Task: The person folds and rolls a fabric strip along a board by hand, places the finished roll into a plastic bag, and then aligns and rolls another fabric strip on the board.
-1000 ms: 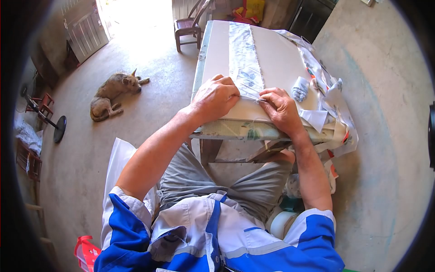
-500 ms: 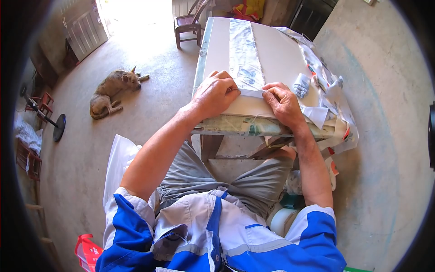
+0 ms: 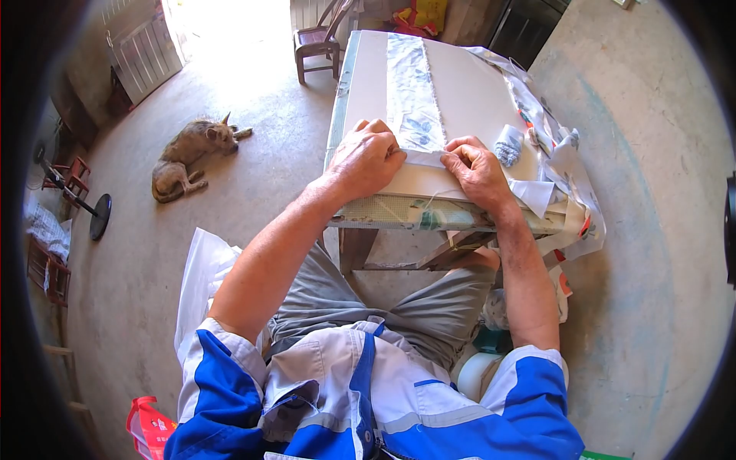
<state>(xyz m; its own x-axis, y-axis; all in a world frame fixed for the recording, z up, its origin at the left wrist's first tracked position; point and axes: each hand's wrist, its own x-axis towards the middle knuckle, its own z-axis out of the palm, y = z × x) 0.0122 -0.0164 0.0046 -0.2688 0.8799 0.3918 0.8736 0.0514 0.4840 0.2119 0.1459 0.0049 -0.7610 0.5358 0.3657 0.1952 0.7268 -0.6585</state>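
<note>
While my left hand (image 3: 368, 157) pinches the strip (image 3: 414, 92) at the left corner of its near end, my right hand (image 3: 477, 175) pinches it at the right corner. Both grips are narrow, thumb against bent fingers, with that end of the cloth between them. The strip lies flat on the white top of the table (image 3: 475, 96), running away from me toward the far edge; it is white with faint bluish-grey patterning, and its right edge is frayed. Just beyond my right hand sits a small roll (image 3: 509, 146), and next to my wrist lies a pointed white scrap (image 3: 534, 196). More offcuts (image 3: 546, 146) heap along the right side of the table, some hanging over. On the floor to the left a dog (image 3: 188, 159) lies on its side, and a chair (image 3: 316, 47) stands near the table's far left corner.
</note>
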